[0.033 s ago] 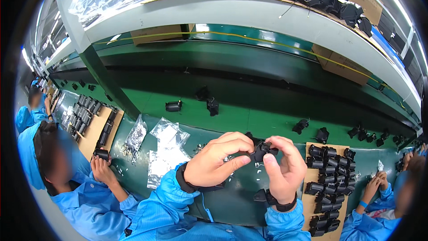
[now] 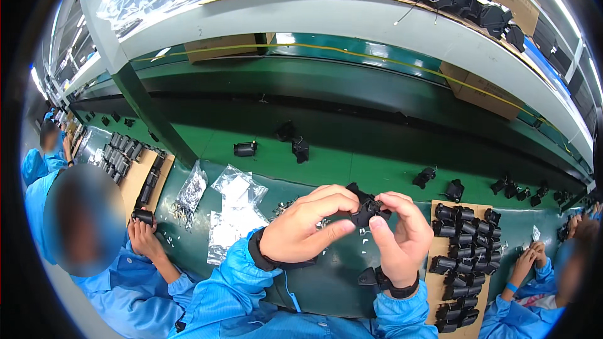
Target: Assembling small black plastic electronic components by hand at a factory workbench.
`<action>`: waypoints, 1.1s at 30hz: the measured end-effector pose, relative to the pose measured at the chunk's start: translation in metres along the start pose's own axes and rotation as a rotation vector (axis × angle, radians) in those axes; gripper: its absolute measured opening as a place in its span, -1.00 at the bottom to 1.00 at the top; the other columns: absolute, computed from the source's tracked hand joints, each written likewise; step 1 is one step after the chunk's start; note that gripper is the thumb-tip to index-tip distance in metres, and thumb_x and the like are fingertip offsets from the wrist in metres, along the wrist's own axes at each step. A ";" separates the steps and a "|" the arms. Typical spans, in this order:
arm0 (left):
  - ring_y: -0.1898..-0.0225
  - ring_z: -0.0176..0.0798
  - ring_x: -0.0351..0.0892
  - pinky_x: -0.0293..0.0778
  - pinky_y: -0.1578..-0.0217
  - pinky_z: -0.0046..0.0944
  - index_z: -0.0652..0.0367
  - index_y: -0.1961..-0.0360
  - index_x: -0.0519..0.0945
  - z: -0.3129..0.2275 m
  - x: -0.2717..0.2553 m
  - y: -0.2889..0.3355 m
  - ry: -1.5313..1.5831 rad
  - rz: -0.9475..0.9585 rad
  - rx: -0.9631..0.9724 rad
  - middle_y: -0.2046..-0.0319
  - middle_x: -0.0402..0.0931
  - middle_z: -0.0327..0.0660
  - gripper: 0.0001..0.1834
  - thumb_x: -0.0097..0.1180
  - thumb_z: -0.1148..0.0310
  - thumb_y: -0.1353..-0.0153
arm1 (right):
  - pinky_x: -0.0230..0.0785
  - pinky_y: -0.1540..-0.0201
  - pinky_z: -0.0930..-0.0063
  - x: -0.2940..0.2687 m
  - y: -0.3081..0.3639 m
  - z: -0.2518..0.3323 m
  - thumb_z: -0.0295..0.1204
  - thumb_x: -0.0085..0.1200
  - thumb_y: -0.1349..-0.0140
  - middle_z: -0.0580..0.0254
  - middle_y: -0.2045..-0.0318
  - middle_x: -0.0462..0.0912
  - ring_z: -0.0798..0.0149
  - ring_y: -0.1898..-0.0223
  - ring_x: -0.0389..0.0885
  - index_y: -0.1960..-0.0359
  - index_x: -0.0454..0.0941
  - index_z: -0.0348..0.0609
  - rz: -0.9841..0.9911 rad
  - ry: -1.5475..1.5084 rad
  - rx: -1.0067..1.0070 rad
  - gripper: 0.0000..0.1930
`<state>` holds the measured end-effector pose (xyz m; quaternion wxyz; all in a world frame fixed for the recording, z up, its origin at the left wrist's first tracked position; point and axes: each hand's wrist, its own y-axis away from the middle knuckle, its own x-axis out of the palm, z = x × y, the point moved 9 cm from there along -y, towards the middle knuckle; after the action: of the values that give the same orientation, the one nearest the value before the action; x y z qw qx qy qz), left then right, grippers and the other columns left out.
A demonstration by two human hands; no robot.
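A dark green table (image 2: 333,298) carries white papers (image 2: 231,226) in clear plastic. Just left of the papers lies a bag of small parts (image 2: 190,194) — farther left, a cardboard sheet (image 2: 132,187). Well right of the papers, rows of black pieces (image 2: 461,254) cover another cardboard sheet (image 2: 436,282) — loose white bits (image 2: 364,252) lie between.

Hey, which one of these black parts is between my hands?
The black part held between your left hand and right hand; those on the green strip ahead and the cardboard at right lie apart.
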<state>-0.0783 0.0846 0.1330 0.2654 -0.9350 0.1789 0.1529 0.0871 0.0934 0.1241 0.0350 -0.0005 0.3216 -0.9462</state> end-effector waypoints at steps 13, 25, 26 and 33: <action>0.13 -0.15 0.50 0.46 0.06 -0.18 0.29 0.21 0.51 0.019 0.006 -0.005 0.103 -0.176 0.036 0.15 0.57 -0.07 -0.98 0.06 0.56 -0.40 | 0.57 -0.01 0.40 0.012 -0.001 -0.002 -0.63 0.46 -0.13 0.04 0.09 0.73 0.26 0.14 0.77 -0.04 0.67 -0.31 0.097 0.146 0.005 -0.59; 0.07 0.03 0.56 0.46 -0.03 -0.02 0.30 0.27 0.57 0.031 -0.001 -0.007 0.054 -0.188 0.053 0.27 0.59 -0.07 -0.94 0.16 0.53 -0.25 | 0.58 0.03 0.39 0.019 -0.001 -0.003 -0.62 0.50 -0.02 0.02 0.16 0.71 0.18 0.17 0.73 0.00 0.67 -0.31 0.162 0.266 -0.006 -0.54; 0.07 0.03 0.56 0.46 -0.03 -0.02 0.30 0.27 0.57 0.035 -0.001 -0.007 0.045 -0.201 0.046 0.27 0.59 -0.07 -0.94 0.16 0.53 -0.25 | 0.58 0.03 0.39 0.021 -0.002 -0.004 -0.62 0.50 -0.02 0.02 0.16 0.71 0.18 0.17 0.73 0.00 0.67 -0.31 0.175 0.255 -0.008 -0.54; 0.16 -0.55 0.47 0.48 0.14 -0.36 0.34 0.09 0.62 0.127 0.037 -0.018 0.480 -0.212 -0.275 0.27 0.60 -0.34 -0.67 0.07 0.22 -0.60 | 0.39 -0.26 0.15 0.012 -0.019 -0.026 -0.52 0.22 -0.36 -0.10 -0.13 0.65 -0.07 -0.15 0.60 -0.11 0.64 -0.35 0.102 0.721 -0.052 -0.69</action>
<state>-0.0619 0.1588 0.0236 0.1008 -0.9851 0.1155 -0.0784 0.0734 0.1233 0.1147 -0.0335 0.3484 0.3369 -0.8741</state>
